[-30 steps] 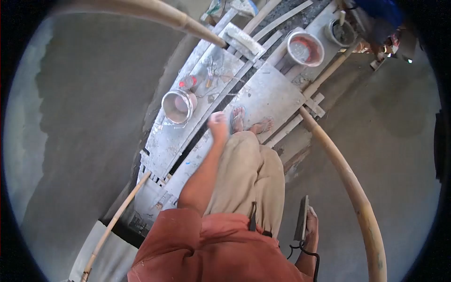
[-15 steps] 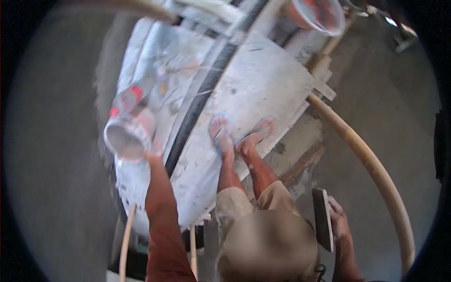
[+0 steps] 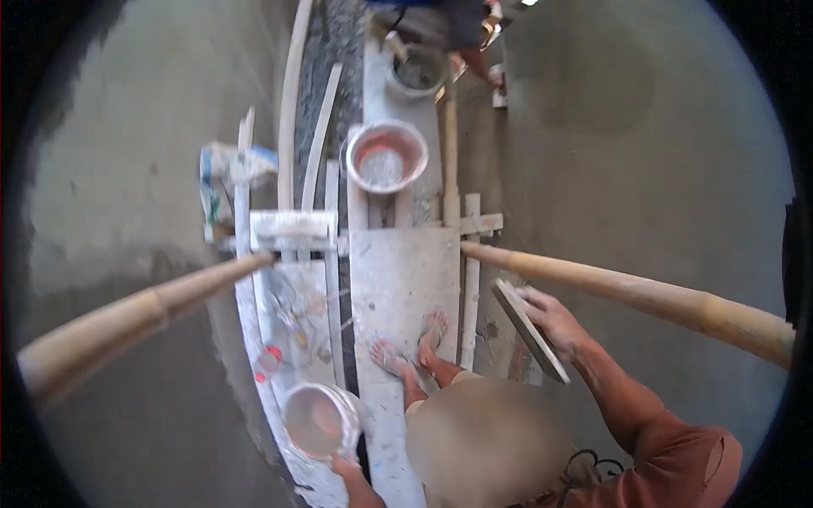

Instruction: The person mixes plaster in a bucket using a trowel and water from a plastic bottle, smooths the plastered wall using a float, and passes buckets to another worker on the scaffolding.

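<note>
A whitish bucket (image 3: 324,421) stands on the boards at the lower left. My left hand (image 3: 345,468) is at the bucket's lower right rim; its fingers are partly hidden, and whether they grip the rim is unclear. To the right of my legs, my right hand (image 3: 555,322) is closed round the back of a flat grey float (image 3: 532,332), which is tilted. Above the bucket lie a red-and-clear item (image 3: 269,360) and a small tool with a yellowish part (image 3: 294,328).
Bamboo poles (image 3: 148,317) (image 3: 631,292) slant on both sides. Ahead on the planks (image 3: 402,279) are a red-stained bucket (image 3: 387,157) and a darker bucket (image 3: 417,72). Another person (image 3: 457,25) is at the top, a hand on a tool by the wall.
My left hand has moved from beside my legs to the bucket. The view has turned, so the planks now run upright. My right hand has risen with the float.
</note>
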Available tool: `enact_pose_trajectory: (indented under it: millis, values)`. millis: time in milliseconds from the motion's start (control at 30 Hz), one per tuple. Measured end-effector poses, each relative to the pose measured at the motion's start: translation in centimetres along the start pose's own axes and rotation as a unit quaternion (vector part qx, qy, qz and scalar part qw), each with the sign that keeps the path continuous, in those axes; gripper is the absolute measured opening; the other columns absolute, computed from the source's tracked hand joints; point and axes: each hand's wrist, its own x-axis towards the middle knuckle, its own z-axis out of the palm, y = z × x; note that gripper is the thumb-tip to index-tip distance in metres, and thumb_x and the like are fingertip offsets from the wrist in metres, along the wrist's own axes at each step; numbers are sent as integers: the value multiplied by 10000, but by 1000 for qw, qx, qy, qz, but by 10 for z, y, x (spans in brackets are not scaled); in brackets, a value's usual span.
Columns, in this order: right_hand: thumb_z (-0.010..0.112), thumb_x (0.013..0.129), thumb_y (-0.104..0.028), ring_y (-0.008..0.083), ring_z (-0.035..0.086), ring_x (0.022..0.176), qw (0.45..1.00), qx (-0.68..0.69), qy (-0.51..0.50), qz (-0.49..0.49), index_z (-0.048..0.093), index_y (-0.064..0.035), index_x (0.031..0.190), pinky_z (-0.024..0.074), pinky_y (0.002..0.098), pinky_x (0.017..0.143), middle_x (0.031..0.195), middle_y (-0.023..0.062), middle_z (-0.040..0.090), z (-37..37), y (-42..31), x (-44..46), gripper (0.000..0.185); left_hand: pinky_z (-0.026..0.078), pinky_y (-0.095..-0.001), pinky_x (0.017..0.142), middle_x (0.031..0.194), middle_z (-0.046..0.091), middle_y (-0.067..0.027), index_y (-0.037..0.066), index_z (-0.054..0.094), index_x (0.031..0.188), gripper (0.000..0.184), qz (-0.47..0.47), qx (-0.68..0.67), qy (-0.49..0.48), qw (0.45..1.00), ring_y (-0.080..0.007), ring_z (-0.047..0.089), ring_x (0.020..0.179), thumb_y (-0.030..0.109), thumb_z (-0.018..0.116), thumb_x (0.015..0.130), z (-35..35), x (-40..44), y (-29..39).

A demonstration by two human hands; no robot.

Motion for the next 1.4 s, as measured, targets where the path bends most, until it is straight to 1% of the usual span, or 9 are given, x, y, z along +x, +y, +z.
enact_pose_trajectory:
  millis: [100,167,400,500,700,867,1000,1233,1400]
  values:
    - [551,1001,-288,120,538,1086,991,105,35,-72,549,-63,1329,460,281,899,1165,66,607,-13,-71,-5,398,566,-453,692,1091,597,-161,-77,572,1127,413,30,45,99,994,-311,611,902,199,673,838,34,-94,32]
    - [541,1007,-287,124,566,1031,972,184,30,-143,547,-56,1315,517,278,832,1142,75,606,-29,-108,-5,385,559,-432,661,1039,615,-172,-118,550,1118,461,148,49,26,987,-307,622,844,160,703,783,46,-99,33]
    - [527,1016,-269,119,580,930,925,232,131,-272,567,-35,1255,531,276,734,1052,52,614,-90,-154,-6,336,481,-392,941,1349,513,-203,-38,321,1432,684,207,47,-154,965,-289,571,1123,-43,583,800,212,-322,161]
    - [540,1012,-260,109,576,922,914,276,154,-253,581,-37,1240,499,264,772,1052,47,620,-112,-149,1,321,475,-375,938,1326,521,-195,-18,272,1458,701,312,33,-286,905,-273,575,1109,-70,567,824,281,-371,200]
    - [554,1004,-251,116,583,923,910,321,173,-196,593,-38,1224,485,270,817,1058,42,633,-125,-147,5,308,468,-362,944,1301,528,-191,-32,302,1439,662,287,15,-398,871,-252,580,1092,-72,585,841,389,-406,233]
    - [537,1010,-253,96,552,893,907,348,201,-122,607,-48,1198,460,261,796,1003,14,620,-130,-134,16,287,578,-462,751,1192,567,-203,29,221,1455,712,254,85,-356,895,-314,627,997,-41,573,841,427,-409,246]
    - [540,1009,-264,104,556,872,905,361,217,-63,612,-42,1181,466,271,778,985,27,625,-133,-126,21,289,572,-362,757,1204,580,-176,-29,389,1353,571,216,147,-286,922,-254,632,999,-82,580,818,446,-447,270]
    - [550,998,-241,134,591,824,905,357,228,-22,614,-42,1166,491,292,715,966,60,639,-132,-100,41,268,484,-332,905,1183,609,-183,-96,420,1330,606,372,251,-269,852,-238,620,1023,-81,627,760,484,-433,281]
    - [551,994,-251,138,588,842,903,369,220,-12,613,-44,1176,483,299,733,966,62,640,-133,-91,47,282,482,-332,903,1211,584,-184,-93,391,1347,627,340,251,-345,838,-234,605,1022,-71,633,770,537,-466,285]
